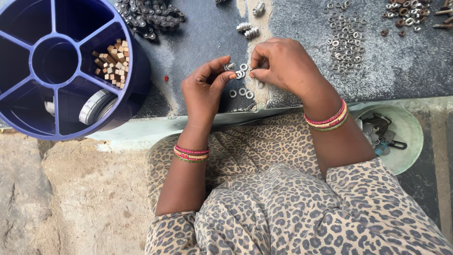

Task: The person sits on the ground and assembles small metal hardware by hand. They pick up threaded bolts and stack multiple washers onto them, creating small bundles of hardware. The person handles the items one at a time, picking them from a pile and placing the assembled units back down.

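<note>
In the head view, small washers (241, 78) lie on the tabletop (198, 42) between both hands. One is pinched by the left hand (204, 87); the right hand (283, 63), at 2 o'clock, is narrowly closed. Washers should be picked singly by fingertips.

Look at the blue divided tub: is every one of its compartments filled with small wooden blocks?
No: in the blue divided tub, only one compartment holds the small wooden blocks; another holds a grey ring-shaped part, and others look empty.
</note>
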